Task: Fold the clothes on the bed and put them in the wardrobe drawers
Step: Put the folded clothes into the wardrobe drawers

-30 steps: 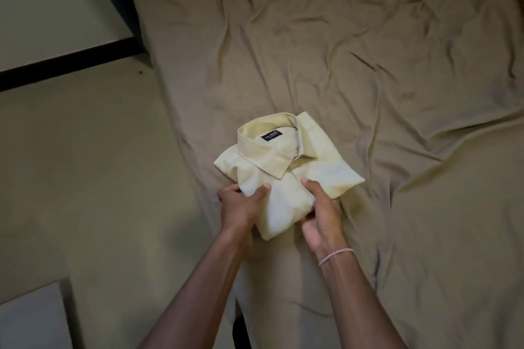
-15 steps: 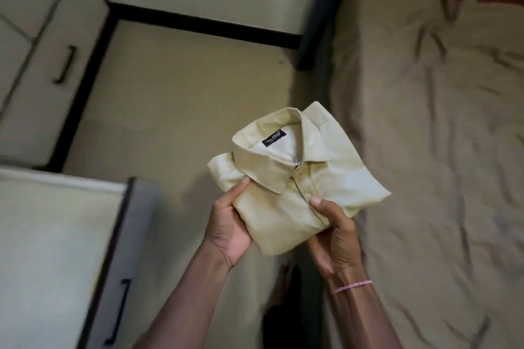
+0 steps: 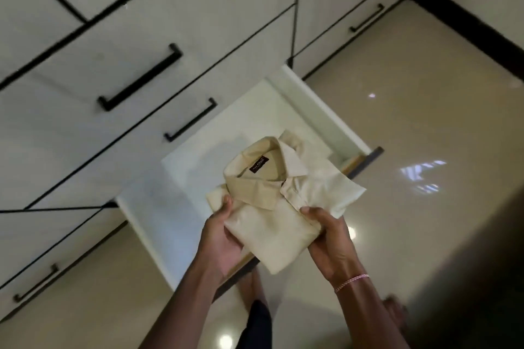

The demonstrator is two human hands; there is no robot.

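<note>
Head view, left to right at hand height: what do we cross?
From the left: low drawer handle → left hand → folded shirt → right hand → bright glare on the floor.

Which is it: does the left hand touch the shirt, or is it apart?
Touching. The head view shows the left hand holding the shirt, thumb on the cloth.
</note>
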